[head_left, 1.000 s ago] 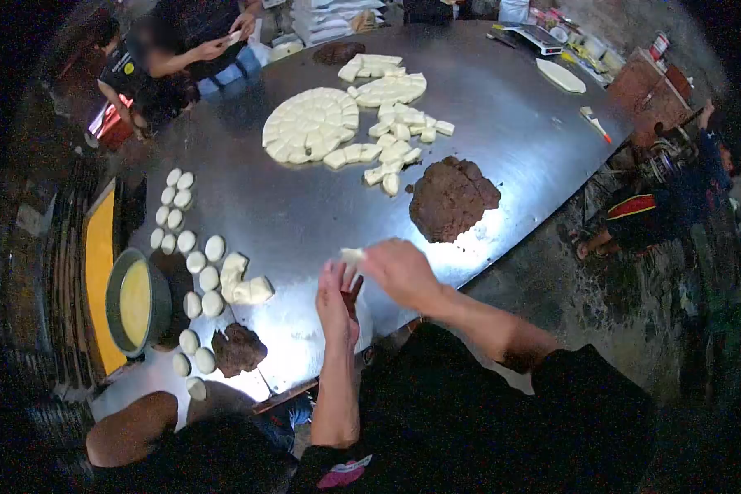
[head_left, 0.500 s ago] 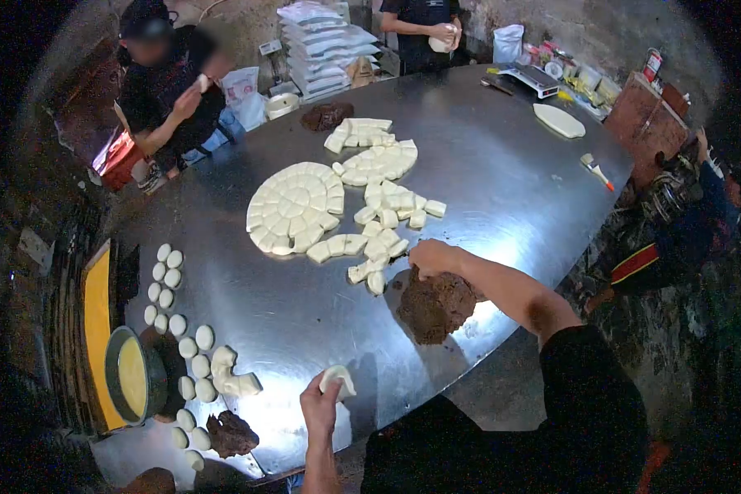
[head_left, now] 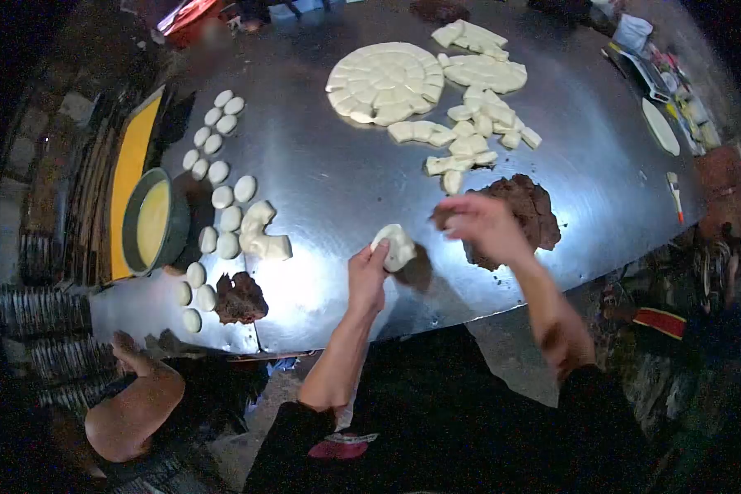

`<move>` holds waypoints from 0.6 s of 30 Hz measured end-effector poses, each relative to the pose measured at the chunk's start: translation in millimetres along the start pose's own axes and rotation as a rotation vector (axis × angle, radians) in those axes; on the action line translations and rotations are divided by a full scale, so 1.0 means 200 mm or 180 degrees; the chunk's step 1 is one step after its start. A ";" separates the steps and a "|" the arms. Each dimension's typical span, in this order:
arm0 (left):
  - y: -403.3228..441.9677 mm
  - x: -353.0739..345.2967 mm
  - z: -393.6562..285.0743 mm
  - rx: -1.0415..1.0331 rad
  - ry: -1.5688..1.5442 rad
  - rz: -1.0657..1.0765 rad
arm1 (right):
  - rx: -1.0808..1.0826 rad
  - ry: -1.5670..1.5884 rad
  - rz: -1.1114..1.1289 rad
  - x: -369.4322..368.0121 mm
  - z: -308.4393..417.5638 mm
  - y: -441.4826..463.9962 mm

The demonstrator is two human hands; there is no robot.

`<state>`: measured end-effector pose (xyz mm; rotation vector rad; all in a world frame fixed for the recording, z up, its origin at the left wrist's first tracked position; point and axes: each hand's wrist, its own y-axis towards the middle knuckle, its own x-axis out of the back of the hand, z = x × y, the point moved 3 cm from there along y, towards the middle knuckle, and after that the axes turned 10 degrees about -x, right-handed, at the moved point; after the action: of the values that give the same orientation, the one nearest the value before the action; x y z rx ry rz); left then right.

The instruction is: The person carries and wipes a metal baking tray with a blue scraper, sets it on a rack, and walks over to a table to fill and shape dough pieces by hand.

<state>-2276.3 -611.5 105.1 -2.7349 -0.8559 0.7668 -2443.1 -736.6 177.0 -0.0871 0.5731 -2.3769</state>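
My left hand (head_left: 365, 281) pinches a flattened piece of white dough (head_left: 399, 249) between thumb and fingers, just above the metal table. My right hand (head_left: 490, 228), slightly blurred, holds a small lump of brown filling (head_left: 443, 217) at its fingertips, to the right of the dough and apart from it. Behind that hand lies a large mound of brown filling (head_left: 528, 207). Several cut pieces of white dough (head_left: 469, 148) sit beyond the mound. Farther back is a round slab of dough (head_left: 385, 81) scored into portions.
On the left, rows of round dough balls (head_left: 222, 196) lie near a curved dough strip (head_left: 263, 235) and a smaller brown filling lump (head_left: 240, 298). A bowl of yellow liquid (head_left: 153, 222) stands beside them. Another person's arm (head_left: 136, 403) reaches in at lower left. A brush (head_left: 675, 196) lies at right.
My right hand has lifted off the mound and moved toward my left hand with a lump of filling. My left hand still holds the dough. The view has shifted down and left.
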 end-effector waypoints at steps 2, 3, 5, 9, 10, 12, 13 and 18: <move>-0.05 -0.05 -0.04 -0.0008 -0.0420 0.0090 | 0.0530 -0.1255 -0.0370 -0.27 -0.02 -0.07; -0.07 -0.04 -0.06 -0.0005 -0.0581 0.0134 | 0.1789 -0.2192 -0.1004 -0.38 -0.05 -0.06; -0.10 0.04 -0.07 -0.0044 -0.0439 0.0085 | 0.2135 -0.2871 -0.1063 -0.48 -0.08 -0.06; -0.18 0.20 -0.12 -0.0033 -0.0682 0.0164 | 0.0983 -0.1608 -0.0507 -0.50 -0.06 0.00; -0.19 0.22 -0.13 -0.0142 -0.0381 0.0249 | 0.0270 -0.1124 0.0062 -0.54 -0.09 0.03; -0.23 0.23 -0.18 -0.0461 -0.0167 0.0299 | -0.0401 -0.0668 0.0697 -0.65 -0.14 0.05; -0.26 0.25 -0.21 -0.0423 -0.0259 0.0194 | -0.0212 -0.0464 0.0311 -0.67 -0.16 0.05; -0.28 0.30 -0.23 -0.0715 -0.0077 0.0161 | 0.2653 -0.2486 -0.1203 -0.91 -0.09 -0.29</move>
<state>-2236.7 -531.6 135.3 -2.9589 -0.9335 0.7567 -2342.0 -575.0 201.6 -0.7463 -0.8540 -2.4650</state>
